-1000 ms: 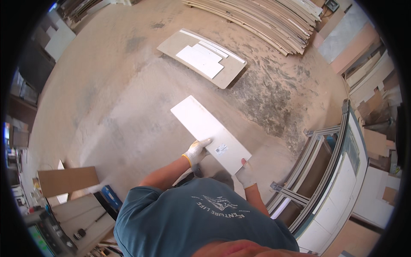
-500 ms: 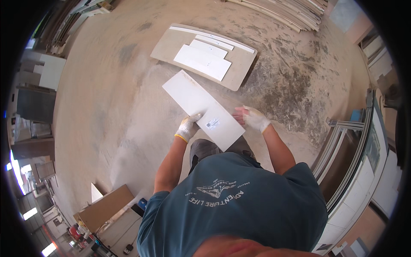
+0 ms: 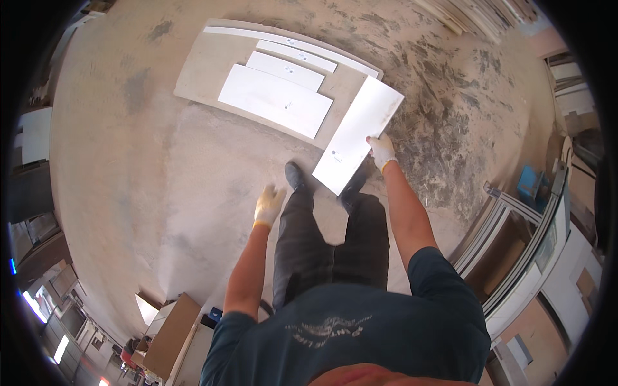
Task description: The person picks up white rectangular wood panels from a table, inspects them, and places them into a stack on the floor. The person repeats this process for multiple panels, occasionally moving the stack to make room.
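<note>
Clamped at its right edge, a long white rectangular panel [image 3: 357, 138] hangs from the worker's right hand [image 3: 382, 150], gloved in white knit with a yellow cuff, the thumb pressed over the top face and the other fingers hidden beneath. The left hand [image 3: 269, 204], in a matching glove, is held out to the left, blurred, its fingers loosely apart and nothing visible in its grasp. Nearest the viewer are a dark teal T-shirt [image 3: 341, 328] and dark grey trousers [image 3: 331, 257]. At near left sits a brown board [image 3: 174, 338]; at right lies a silver metal-railed frame [image 3: 499, 238], with a blue box-like object [image 3: 529, 182] at its far end. The held panel slants away from the body, its near end just beyond the right leg and a small dark-printed label close to that end. Its far end covers part of a tan, round-cornered board [image 3: 205, 69]; whether the two touch cannot be told. Four white pieces lie on that board: a large panel [image 3: 275, 101] nearest, then a smaller panel [image 3: 283, 71], a narrow strip [image 3: 296, 55] and, along the far edge, a longer strip [image 3: 290, 42]. Farthest right is a stack of boards [image 3: 476, 16] on the dusty, dark-stained floor [image 3: 438, 138].
</note>
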